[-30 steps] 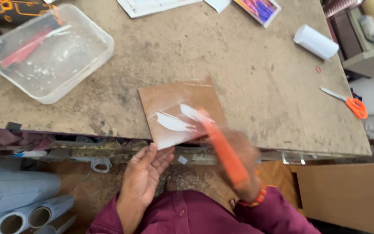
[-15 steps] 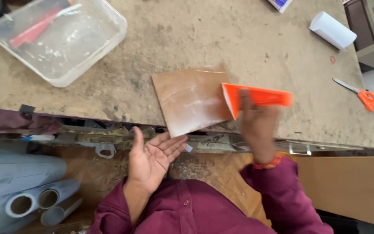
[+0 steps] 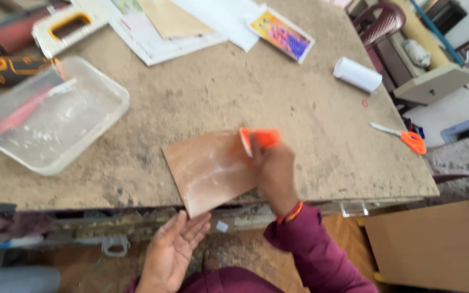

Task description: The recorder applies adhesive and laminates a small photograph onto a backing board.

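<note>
Right hand [image 3: 274, 172] clamped around orange scraper [image 3: 260, 138], blade pressed on brown sheet [image 3: 210, 169] at its 2 o'clock corner. Sheet glossy, streaked pale, overhanging table [image 3: 310, 108] edge. Left hand [image 3: 173, 250] open, palm up, empty, at sheet's 7 o'clock.

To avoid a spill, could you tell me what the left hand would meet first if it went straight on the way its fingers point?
Probably the brown panel's overhanging near corner; the left hand looks lower, so depth is uncertain.

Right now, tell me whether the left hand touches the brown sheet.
Apart: the head view shows the left hand open below the table edge, clear of the brown sheet.
</note>
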